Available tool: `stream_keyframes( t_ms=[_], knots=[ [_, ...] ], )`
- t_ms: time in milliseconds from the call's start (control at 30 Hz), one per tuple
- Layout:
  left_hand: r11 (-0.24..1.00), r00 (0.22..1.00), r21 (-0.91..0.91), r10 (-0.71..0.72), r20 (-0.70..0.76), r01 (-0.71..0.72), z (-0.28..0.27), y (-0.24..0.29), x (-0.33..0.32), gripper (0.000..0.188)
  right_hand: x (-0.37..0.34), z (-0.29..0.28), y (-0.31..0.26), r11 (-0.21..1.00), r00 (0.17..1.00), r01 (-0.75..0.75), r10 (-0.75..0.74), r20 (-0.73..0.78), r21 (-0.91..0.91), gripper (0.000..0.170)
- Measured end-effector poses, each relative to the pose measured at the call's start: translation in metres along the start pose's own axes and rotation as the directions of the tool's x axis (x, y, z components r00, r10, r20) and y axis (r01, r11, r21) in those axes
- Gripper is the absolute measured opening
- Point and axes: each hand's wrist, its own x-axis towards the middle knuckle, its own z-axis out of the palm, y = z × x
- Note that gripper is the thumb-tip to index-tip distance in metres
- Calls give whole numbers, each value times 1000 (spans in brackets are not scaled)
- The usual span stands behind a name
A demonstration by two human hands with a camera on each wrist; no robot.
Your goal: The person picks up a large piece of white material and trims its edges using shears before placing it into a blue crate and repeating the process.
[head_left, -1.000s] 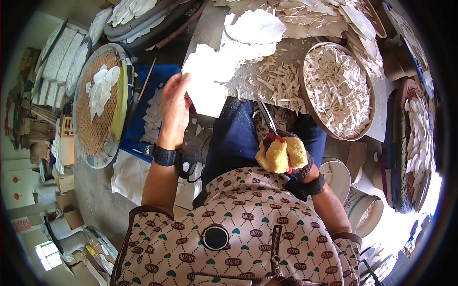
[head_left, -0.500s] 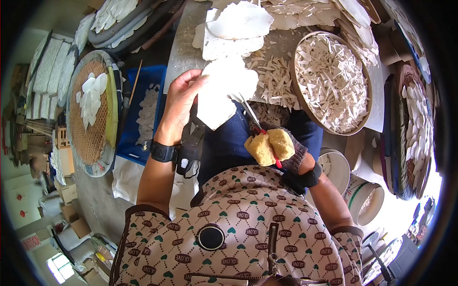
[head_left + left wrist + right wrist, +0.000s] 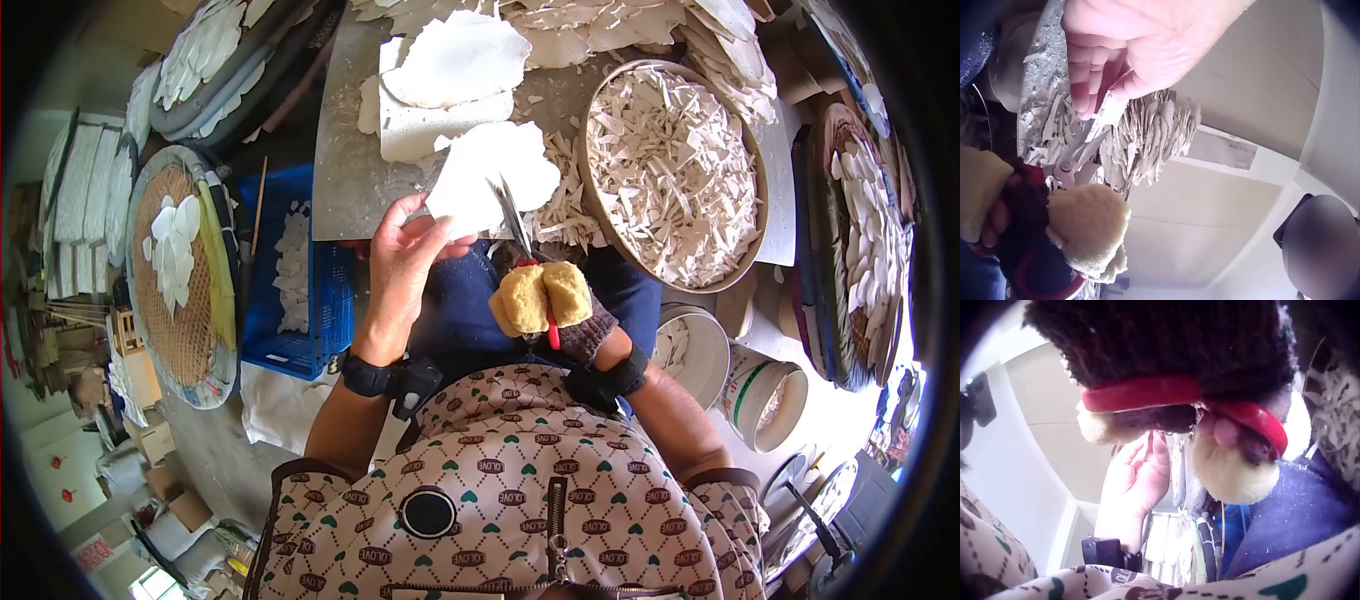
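My left hand pinches the near left edge of a thin white sheet with an irregular outline. In my right hand, which wears a dark knitted glove, is a pair of scissors. Their red handles are padded with yellow foam. The blades point away from the body and overlap the sheet's near right part in the head view. From the left wrist, the blades stand parted close to the sheet's edge, just below the left fingertips.
A round tray full of white offcuts sits at the table's right, with loose scraps beside it. More white sheets lie on the metal table. A blue crate with pieces and a woven tray are at left; buckets stand right.
The sheet has turned in my left hand and its straight-cut corner no longer hangs toward the lap. The scissors have come up from the lap to the sheet. The head view has shifted.
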Motion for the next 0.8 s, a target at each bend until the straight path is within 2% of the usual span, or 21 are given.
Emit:
stream_keyframes(
  t_ms=[100, 200, 267, 333, 400, 433, 467, 500, 533, 600, 667, 800],
  knots=[
    [999, 1000, -34, 5, -29, -6, 2, -1, 5, 36, 2, -2, -3, 999, 999, -14, 12, -30, -45, 28],
    [999, 999, -37, -6, -46, 4, 2, 0, 9, 35, 7, 7, -10, 944, 999, -39, 34, 19, 329, 30],
    [999, 999, -40, -13, -47, 11, 2, 1, 12, 36, 2, -6, 2, 991, 999, -18, 24, -42, 133, 30],
    [999, 999, -50, -15, -46, 12, 1, 3, 13, 37, 3, -6, 0, 992, 996, -41, 50, -74, 117, 29],
    [999, 999, -12, -34, -13, 33, 1, 5, 13, 40, 2, -3, -7, 955, 990, -96, 120, -69, 281, 28],
    [999, 999, 8, -45, 2, 45, 0, 6, 12, 41, 3, 1, -13, 994, 994, -98, 101, -45, 50, 28],
    [998, 997, 6, -65, 35, 65, -2, 6, 13, 42, 5, 4, -19, 979, 996, -89, 88, -17, -184, 27],
    [996, 994, 4, -85, 68, 85, -4, 5, 15, 43, 5, 5, -23, 910, 997, -69, 81, 12, -408, 27],
    [994, 989, 3, -105, 101, 105, -4, 5, 16, 45, 4, 3, -22, 905, 997, -75, 79, -7, -419, 28],
    [998, 998, -27, -51, 44, 53, 0, 2, 13, 45, 2, 0, -19, 895, 996, -88, 74, -47, -438, 30],
    [998, 1000, -68, -12, -2, 12, 8, -2, 11, 46, 1, 2, -18, 953, 990, -121, 96, -100, -277, 32],
    [993, 998, -113, 42, -37, -46, 18, -7, 9, 46, 2, -3, -22, 987, 991, -131, 129, -30, -91, 35]
  ],
)
